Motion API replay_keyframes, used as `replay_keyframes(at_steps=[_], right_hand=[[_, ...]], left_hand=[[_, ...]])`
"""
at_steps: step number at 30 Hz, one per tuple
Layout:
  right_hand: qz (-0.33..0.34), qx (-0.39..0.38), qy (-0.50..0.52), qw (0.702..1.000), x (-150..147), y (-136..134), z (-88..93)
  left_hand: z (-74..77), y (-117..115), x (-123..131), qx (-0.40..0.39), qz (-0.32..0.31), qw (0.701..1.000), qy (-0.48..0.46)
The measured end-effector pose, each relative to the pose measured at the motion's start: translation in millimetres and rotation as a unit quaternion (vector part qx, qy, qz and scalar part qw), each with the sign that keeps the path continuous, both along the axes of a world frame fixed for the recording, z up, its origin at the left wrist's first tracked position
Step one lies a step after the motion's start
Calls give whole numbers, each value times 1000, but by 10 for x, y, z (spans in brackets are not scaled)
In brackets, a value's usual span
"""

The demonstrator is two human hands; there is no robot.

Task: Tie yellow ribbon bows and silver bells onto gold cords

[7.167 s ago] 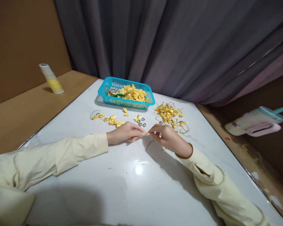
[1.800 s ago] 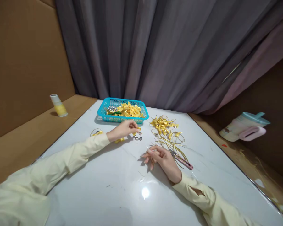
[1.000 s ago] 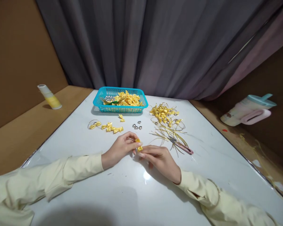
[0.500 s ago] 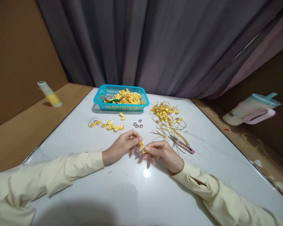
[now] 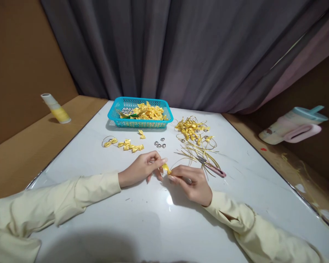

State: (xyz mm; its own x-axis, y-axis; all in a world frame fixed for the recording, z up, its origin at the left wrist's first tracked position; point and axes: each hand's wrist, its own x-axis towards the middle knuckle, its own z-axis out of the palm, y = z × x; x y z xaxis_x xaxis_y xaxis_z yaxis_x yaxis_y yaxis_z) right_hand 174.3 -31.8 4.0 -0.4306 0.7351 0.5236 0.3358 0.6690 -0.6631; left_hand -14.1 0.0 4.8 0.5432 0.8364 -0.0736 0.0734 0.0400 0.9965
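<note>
A small yellow ribbon bow (image 5: 166, 168) is held between my two hands above the white table. My left hand (image 5: 145, 167) pinches its left end between thumb and fingers. At the bow's right end, my right hand (image 5: 193, 181) is closed in a pinch, with a thin gold cord (image 5: 178, 160) showing just above the fingers. Several silver heart-shaped beads (image 5: 159, 144) lie beyond my hands. More yellow bows (image 5: 131, 145) rest to the left of the beads, one with a looped gold cord.
A blue plastic basket (image 5: 139, 125) holds yellow bows and silver beads. Right of it lies a pile of corded bows (image 5: 190, 128). Gold cords (image 5: 192, 151) and pink-handled scissors (image 5: 216, 170) are nearer. A ribbon spool (image 5: 59, 112) and a tumbler (image 5: 287, 126) stand at the sides.
My right hand has turned, its fingers now curled in closer around the bow's right end. The bow has shifted slightly, and my left hand keeps its pinch.
</note>
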Motion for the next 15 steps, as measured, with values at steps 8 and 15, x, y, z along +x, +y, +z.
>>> replay_keyframes(at_steps=[8, 15], right_hand=[[7, 99, -52, 994, 5, 20, -102], [12, 132, -74, 988, 15, 13, -118]], left_hand=[[15, -22, 0, 59, 29, 995, 71], [1, 9, -6, 37, 16, 996, 77]])
